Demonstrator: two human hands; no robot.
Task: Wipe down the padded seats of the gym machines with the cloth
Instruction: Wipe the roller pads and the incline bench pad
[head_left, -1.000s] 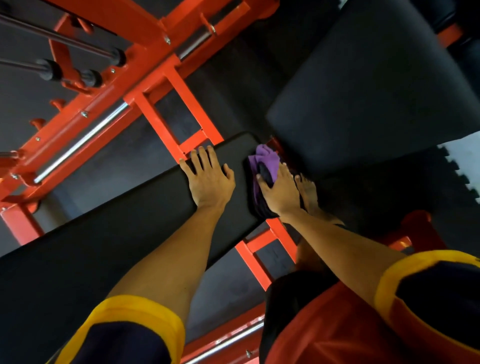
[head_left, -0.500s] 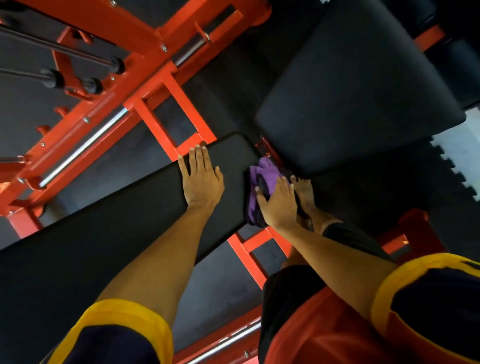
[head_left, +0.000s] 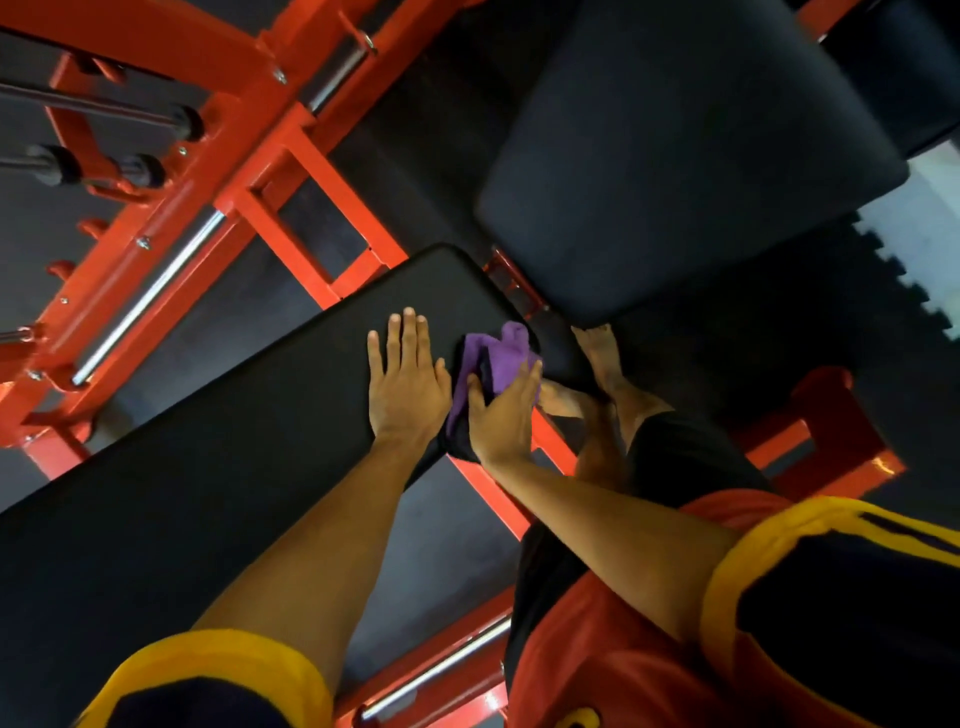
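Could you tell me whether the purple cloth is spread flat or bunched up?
Bunched up: the purple cloth shows folds and a raised lump under the right hand, at the edge of the long black padded bench.

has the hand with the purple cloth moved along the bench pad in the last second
Yes. The right hand has slid the purple cloth back from the end corner of the black bench pad, closer to the flat left hand.

Orange steel frame (head_left: 270, 171) with chrome rods (head_left: 150, 296) over dark floor mats (head_left: 779, 332).
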